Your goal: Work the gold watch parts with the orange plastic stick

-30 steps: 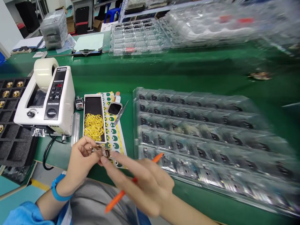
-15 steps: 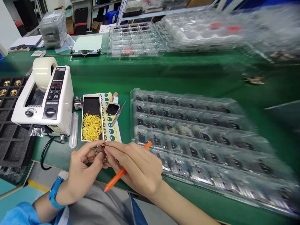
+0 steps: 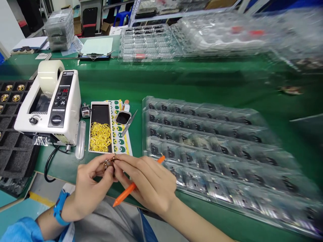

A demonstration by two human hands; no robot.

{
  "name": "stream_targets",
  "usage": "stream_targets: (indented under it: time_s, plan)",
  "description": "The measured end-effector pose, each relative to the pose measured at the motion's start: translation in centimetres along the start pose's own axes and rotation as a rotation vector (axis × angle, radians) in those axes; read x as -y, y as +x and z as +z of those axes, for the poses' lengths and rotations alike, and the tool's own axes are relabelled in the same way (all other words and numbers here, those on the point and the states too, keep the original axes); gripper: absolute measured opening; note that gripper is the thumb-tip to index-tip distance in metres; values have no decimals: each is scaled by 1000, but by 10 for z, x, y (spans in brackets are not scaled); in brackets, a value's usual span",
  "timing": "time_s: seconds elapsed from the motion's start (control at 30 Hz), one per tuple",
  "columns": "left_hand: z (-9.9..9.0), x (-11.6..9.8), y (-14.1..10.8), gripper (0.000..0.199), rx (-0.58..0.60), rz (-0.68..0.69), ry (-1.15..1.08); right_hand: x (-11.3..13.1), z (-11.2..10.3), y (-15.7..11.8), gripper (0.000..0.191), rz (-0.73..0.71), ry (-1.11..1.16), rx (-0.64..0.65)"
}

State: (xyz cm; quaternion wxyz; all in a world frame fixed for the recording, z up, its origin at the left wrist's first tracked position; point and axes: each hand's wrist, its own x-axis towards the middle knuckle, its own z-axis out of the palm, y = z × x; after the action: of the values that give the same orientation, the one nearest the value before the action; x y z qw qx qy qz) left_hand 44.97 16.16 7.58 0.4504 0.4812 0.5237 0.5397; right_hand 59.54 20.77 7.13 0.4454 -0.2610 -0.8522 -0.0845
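Between my two hands is a small gold-coloured metal part (image 3: 109, 163), partly hidden by fingers. My left hand (image 3: 94, 183) pinches it with thumb and forefinger. The fingertips of my right hand (image 3: 148, 183) touch its right side, and an orange pen (image 3: 128, 192) lies in that same hand, passing under the fingers with its point toward the lower left. Just beyond the hands, a white box (image 3: 90, 134) holds a heap of yellow rings (image 3: 100, 137).
A white tape dispenser (image 3: 67, 111) stands left, beside a black foam tray (image 3: 19, 144). A large clear tray (image 3: 202, 129) of small dark parts fills the right. Near the box lie a watch (image 3: 123, 117) and tweezers (image 3: 130, 123). Stacked clear trays (image 3: 148, 43) line the back.
The whole view has shifted slightly, so the bench items sit a little farther right. Both hands keep hold of the metal part, which is turned slightly; the pen stays in my right hand.
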Motion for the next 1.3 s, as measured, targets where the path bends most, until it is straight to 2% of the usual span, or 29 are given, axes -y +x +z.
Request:
stream_targets:
  time_s: [0.17,0.43,0.5,0.57,0.67,0.77,0.93,1.07,1.17,1.3]
  plan:
    - [3,-1,-2,28,-21,36,6,2,-1,-3,8,-26,-4,-16]
    - [3,-1,-7,32,-16,124,53,5,-3,-3,4,23,-14,-25]
    - [2,-1,-5,32,1,84,34,6,-1,-3,7,51,8,-43]
    - [0,-1,0,25,5,-21,-39,7,-3,-2,9,134,84,-36]
    - [-3,-3,8,10,-14,-207,-209,4,-11,1,7,312,254,18]
    - [-7,-5,14,18,20,-279,-297,-4,-20,8,8,403,404,108]
    - [-13,-11,15,20,178,-361,-338,-16,-20,16,15,319,695,378]
    - [-13,-13,15,19,181,-377,-211,-14,-17,14,19,277,651,462]
    - [-12,-13,15,17,162,-389,-144,-8,-14,10,21,279,590,481]
    - [-12,-13,17,15,158,-372,-116,-3,-13,9,29,390,662,554]
